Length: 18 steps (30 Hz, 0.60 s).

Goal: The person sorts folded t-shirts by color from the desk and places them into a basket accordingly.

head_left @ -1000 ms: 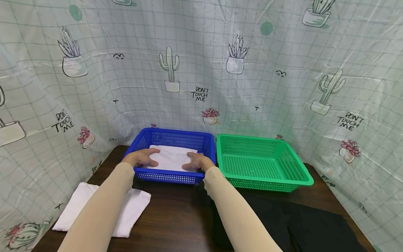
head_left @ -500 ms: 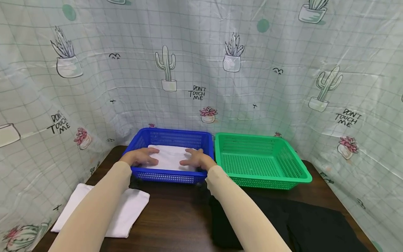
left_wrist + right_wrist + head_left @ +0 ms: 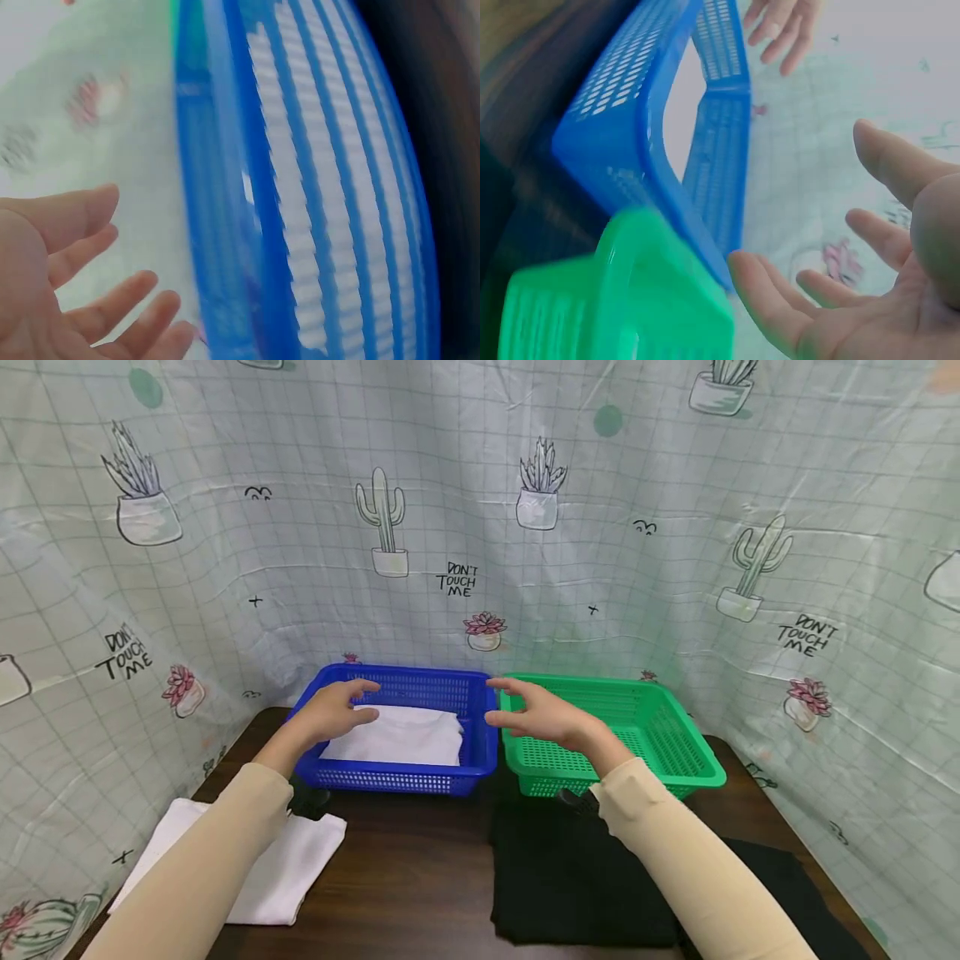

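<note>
A folded white cloth [image 3: 405, 737] lies flat inside the blue basket [image 3: 397, 779]. Above the basket's left part is my left hand [image 3: 333, 708], its fingers spread and holding nothing. My right hand [image 3: 543, 714] hovers over the left end of the green basket [image 3: 611, 685], likewise with loose, parted fingers and nothing in them. In the left wrist view the left hand [image 3: 90, 292] is apart from the blue basket wall [image 3: 330, 187]. The right wrist view shows the right hand [image 3: 862, 277] above the rims of both baskets.
Another folded white cloth [image 3: 281, 872] lies at the table's left, partly under the left sleeve. Folded black cloths [image 3: 577, 885] lie at the right, partly behind the right sleeve. A patterned curtain [image 3: 480, 485] surrounds the brown table [image 3: 405, 877].
Both hands have lifted off the white cloth in the blue basket. The right hand has moved right, over the green basket; the left has risen slightly. The view has shifted a little.
</note>
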Available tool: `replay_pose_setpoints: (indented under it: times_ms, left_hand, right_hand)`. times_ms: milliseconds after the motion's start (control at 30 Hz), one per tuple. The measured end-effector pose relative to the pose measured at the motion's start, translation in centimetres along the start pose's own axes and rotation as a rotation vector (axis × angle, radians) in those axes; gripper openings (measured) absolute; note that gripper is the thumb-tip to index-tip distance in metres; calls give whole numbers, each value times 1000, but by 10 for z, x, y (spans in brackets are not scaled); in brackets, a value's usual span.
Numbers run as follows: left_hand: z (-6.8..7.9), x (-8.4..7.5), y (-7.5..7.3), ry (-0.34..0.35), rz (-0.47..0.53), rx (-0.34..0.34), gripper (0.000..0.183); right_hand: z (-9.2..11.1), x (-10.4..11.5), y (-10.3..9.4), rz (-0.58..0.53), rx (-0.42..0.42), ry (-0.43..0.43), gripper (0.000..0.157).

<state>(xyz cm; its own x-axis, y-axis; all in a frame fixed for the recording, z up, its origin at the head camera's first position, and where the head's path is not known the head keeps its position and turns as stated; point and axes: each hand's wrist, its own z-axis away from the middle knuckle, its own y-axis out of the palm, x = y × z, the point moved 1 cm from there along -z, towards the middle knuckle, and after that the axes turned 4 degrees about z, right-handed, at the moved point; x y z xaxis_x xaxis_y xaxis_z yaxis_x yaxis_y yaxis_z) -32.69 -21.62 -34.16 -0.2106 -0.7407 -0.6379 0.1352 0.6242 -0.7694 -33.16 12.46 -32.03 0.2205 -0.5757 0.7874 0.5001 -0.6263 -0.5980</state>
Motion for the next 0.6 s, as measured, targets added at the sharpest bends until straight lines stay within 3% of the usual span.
replay_pose_setpoints:
  times_ms: [200, 367, 600]
  left_hand:
    - [29, -33, 25, 148, 104, -97, 48]
    - [57, -52, 52, 195, 214, -132, 48]
    - [74, -69, 93, 190, 326, -128, 52]
  right_hand:
    - [64, -21, -18, 32, -65, -30, 66]
    - [107, -52, -19, -4, -129, -24, 67]
    - [139, -86, -11, 14, -199, 16, 66]
